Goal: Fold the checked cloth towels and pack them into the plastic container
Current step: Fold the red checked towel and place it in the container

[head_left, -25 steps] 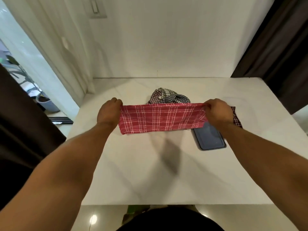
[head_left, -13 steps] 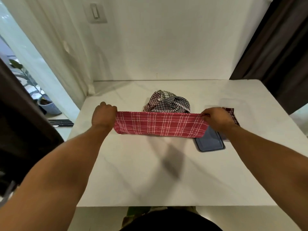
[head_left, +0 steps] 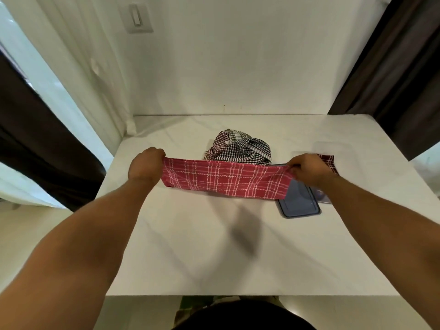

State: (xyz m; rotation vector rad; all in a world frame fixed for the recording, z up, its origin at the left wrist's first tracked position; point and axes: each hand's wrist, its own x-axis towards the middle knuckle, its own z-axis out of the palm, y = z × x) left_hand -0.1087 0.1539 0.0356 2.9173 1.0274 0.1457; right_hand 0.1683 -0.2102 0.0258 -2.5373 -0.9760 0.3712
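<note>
Red cloth with a grid of thin white lines, the checked towel [head_left: 226, 181] hangs as a long narrow band, folded lengthwise, stretched nearly level above the white marble-like bench [head_left: 214, 246] in the head view. The left hand [head_left: 145, 166] grips its left end in a closed fist, knuckles up; the right hand [head_left: 309, 169] pinches the right end between curled fingers and thumb. The band sags a little in the middle, and its lower edge runs just over the bench. Behind it, near the middle of the bench, lies a crumpled heap of towels [head_left: 240, 148] in dark red, black and grey checks on white. The right end of the band overlaps a blue-grey lid [head_left: 298, 201] lying flat on the bench. Beyond the right hand stands the clear plastic container [head_left: 333, 147], faint against the white surface, with a folded dark red checked towel [head_left: 328, 160] at it; whether that towel lies fully inside cannot be told.
</note>
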